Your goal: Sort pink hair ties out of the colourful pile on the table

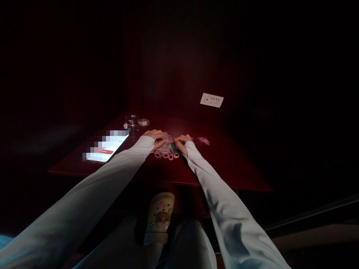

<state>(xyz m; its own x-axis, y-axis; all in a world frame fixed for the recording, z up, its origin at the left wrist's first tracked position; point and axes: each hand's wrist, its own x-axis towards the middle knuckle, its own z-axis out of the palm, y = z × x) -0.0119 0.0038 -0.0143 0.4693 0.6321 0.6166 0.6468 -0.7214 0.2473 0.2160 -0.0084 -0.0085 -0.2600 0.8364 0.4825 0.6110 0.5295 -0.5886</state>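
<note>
On red tabletop, left hand and right hand part-covering colourful bands, each grip unclear, phone and jar leftward.

Left hand and right hand: two hands. Sleeves: two. Multicoloured band heap: one, bands too tangled to count. Pink band cluster: one. Phone, clear jar, socket plate, clog, worktop: one each.

Table: dark red, one corner near 4 o'clock.
Phone: on the table at 9 o'clock, lit up, with a red bar.
Socket: white, on the dark wall between 1 and 2 o'clock.
Shoe: pale yellow, near 6 o'clock, with a pink charm.
</note>
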